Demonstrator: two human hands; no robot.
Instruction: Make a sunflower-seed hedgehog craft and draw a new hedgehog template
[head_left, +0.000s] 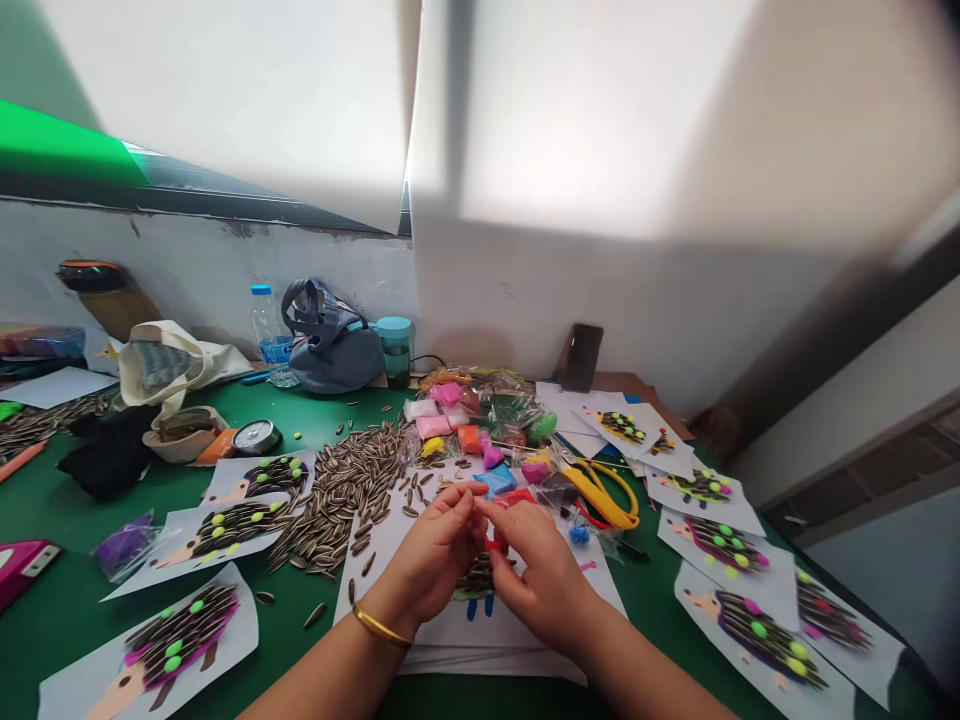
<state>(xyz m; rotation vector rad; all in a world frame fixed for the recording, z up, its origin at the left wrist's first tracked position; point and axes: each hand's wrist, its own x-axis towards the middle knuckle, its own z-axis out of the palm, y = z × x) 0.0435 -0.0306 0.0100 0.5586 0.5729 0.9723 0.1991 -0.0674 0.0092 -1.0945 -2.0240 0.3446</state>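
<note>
My left hand (439, 550), with a gold bangle at the wrist, has its fingers pressed together. Its fingertips meet those of my right hand (536, 560), which is closed in a pinch. A bit of red clay (496, 545) shows between the hands, at the right fingers; whatever else the fingertips hold is hidden. Below them lies a white sheet (525, 628) with a partly covered hedgehog picture (474, 582) made of sunflower seeds, with blue clay feet. A small lump of blue clay (579, 535) rests right of my right hand.
A heap of sunflower seeds (349, 490) lies to the left. Bagged coloured clay (450, 410) and yellow-handled scissors (611, 495) are behind the hands. Finished hedgehog cards (184, 640) flank both sides. A phone (583, 358), cup (395, 350) and bottle (271, 335) stand along the wall.
</note>
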